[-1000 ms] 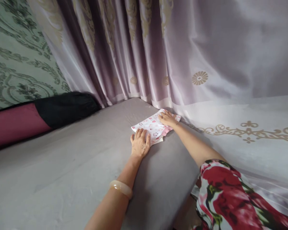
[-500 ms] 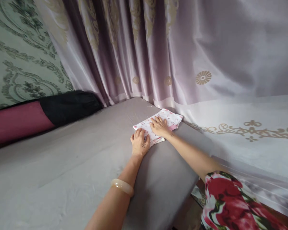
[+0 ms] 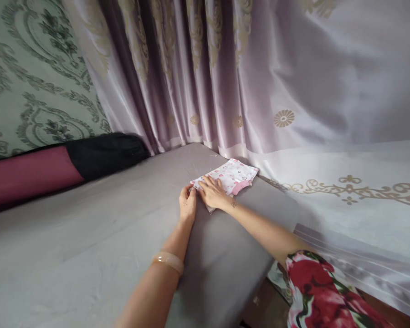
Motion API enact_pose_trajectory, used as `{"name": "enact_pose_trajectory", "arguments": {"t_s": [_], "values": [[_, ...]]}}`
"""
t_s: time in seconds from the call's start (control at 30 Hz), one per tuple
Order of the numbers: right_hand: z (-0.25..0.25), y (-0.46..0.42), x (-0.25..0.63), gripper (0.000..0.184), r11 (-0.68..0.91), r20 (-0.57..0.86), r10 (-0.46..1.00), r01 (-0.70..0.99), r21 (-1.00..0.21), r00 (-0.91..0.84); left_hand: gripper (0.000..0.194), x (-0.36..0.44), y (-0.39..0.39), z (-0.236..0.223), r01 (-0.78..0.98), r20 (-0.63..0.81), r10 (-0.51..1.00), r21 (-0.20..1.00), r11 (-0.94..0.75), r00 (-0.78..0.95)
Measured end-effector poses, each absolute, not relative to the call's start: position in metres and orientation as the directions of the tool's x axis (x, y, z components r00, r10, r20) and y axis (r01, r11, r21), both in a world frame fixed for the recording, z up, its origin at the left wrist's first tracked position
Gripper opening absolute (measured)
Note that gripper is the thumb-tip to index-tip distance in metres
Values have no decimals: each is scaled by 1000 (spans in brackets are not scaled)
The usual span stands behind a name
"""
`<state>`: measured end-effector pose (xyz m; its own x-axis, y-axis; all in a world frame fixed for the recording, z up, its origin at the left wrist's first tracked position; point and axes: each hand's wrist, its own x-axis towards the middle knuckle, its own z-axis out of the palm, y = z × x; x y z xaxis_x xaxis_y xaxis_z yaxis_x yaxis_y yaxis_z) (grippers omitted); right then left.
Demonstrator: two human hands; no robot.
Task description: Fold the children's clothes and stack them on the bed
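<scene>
Along the far left edge of the grey mattress [image 3: 82,246] lies a long maroon-and-black roll [image 3: 104,155], its black end near the far corner. Behind it rises green wallpaper [image 3: 48,77] with dark scrollwork. A shiny mauve curtain [image 3: 314,77] with gold motifs hangs around that corner and beside the right edge, its lower band pale.

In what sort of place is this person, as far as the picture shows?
Probably a bedroom at home: the mattress-like grey surface, long lilac curtains and ornate green wallpaper suggest it.
</scene>
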<state>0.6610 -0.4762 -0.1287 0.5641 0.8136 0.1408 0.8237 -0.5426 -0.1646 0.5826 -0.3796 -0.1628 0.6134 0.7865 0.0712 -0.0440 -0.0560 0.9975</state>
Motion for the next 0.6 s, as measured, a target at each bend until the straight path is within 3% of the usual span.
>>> {"name": "enact_pose_trajectory", "arguments": {"t_s": [0.13, 0.27, 0.43, 0.5, 0.6], "values": [[-136, -476, 649, 54, -496, 170, 839, 855, -151, 517, 26, 567, -364, -158, -11, -91, 757, 992, 128, 647], [-140, -476, 655, 56, -517, 166, 834, 851, -97, 525, 17, 534, -336, -152, 51, -122, 715, 991, 121, 689], [-140, -474, 661, 55, -498, 174, 852, 867, -18, 493, 23, 466, -281, -145, 290, -9, 804, 935, -204, 595], [-140, -475, 665, 54, -472, 202, 864, 881, 10, 461, 28, 435, -259, -142, 466, 58, 834, 806, -364, 549], [-147, -471, 680, 54, -447, 222, 874, 894, 20, 432, 31, 386, -228, -139, 663, 117, 869, 600, -448, 480]]}}
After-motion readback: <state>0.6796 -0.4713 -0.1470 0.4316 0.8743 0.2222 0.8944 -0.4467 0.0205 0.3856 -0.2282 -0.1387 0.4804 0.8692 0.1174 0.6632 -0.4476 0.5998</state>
